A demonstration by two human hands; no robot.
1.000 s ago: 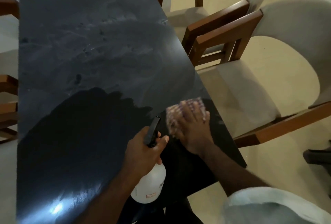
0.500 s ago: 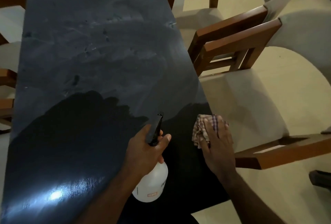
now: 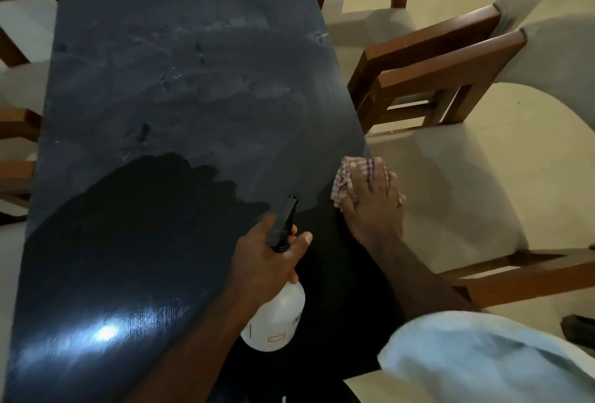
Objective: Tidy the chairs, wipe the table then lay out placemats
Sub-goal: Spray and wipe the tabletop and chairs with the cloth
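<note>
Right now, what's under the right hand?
A checked cloth, pressed onto the table at its right edge by the right hand. Cloth shows left of the hand; the part under the palm is covered.

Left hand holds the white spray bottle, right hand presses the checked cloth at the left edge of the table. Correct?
Wrong edge. In the head view the right hand presses the checked cloth at the right edge of the table; the left hand does hold the white spray bottle.

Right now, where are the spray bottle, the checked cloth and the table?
spray bottle (image 3: 277, 322), head view, white body.
checked cloth (image 3: 349, 177), head view, exposed left part.
table (image 3: 180, 80), head view, dull far half of the top.
</note>
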